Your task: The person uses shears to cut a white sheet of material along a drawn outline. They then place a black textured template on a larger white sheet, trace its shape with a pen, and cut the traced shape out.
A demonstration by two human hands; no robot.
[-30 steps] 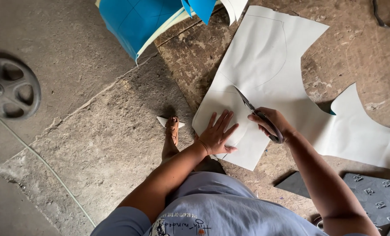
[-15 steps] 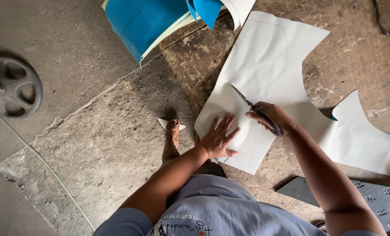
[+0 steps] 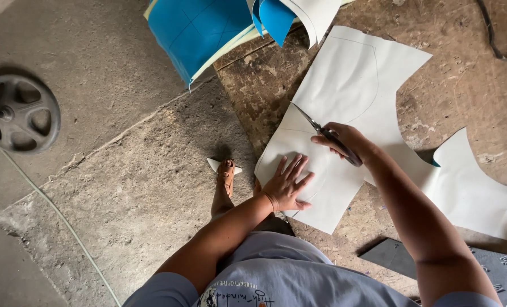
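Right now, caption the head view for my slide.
Right hand cuts a white sheet with scissors while left hand presses it flat.

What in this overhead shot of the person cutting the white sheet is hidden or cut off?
Head view only:
- Scissors: handles hidden inside the right hand.
- White sheet: part lies under the left hand; its right end leaves the frame.
- Blue sheets: cut off by the top edge.
- Dark textured mat: cut off at the bottom-right corner.

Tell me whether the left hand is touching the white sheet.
Touching. The head view shows the left hand lying flat, fingers spread, on the white sheet, with no gap, while the right hand holds scissors at it.
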